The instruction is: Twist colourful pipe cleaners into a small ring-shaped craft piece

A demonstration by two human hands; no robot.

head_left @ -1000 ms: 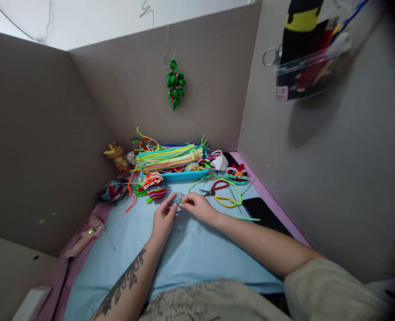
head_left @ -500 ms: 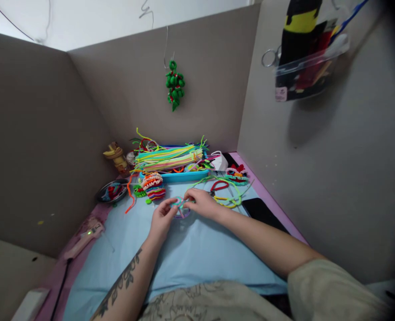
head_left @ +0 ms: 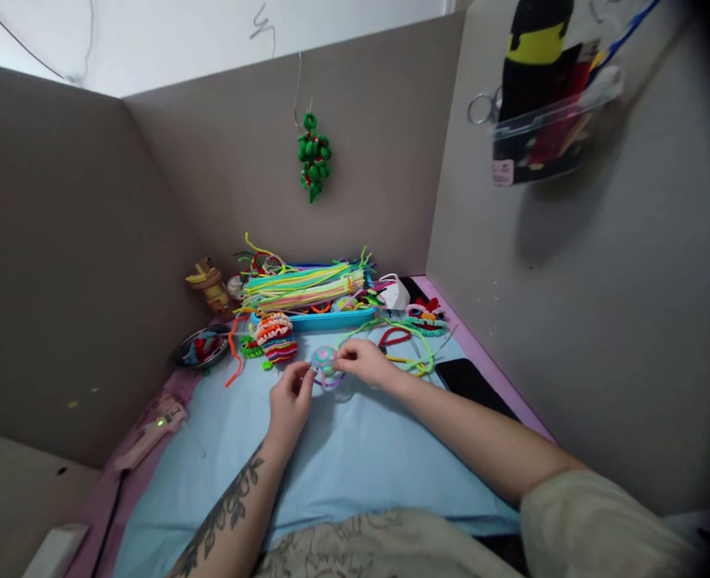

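My right hand (head_left: pixel 363 361) pinches a small coiled pipe-cleaner disc (head_left: pixel 324 358), teal and pink with a purple loop hanging from it, just above the light blue mat (head_left: pixel 342 457). My left hand (head_left: pixel 290 399) is right beside the disc, fingers curled, thumb and fingertips close to the purple loop; I cannot see whether it grips it. Behind the hands lie a striped pipe-cleaner figure (head_left: pixel 276 335) and a loose tangle of green, yellow and red pipe cleaners (head_left: pixel 408 345).
A blue tray (head_left: pixel 312 319) full of pipe cleaners stands at the back. A metal bowl (head_left: pixel 201 347) and a glue gun (head_left: pixel 150 429) lie left, a black phone (head_left: pixel 468 377) right. Grey partition walls enclose the desk; a green ornament (head_left: pixel 314 156) hangs on the back one.
The disc has been lifted and turned so its face shows. My left hand has slid slightly back and down from it; my right hand still holds it.
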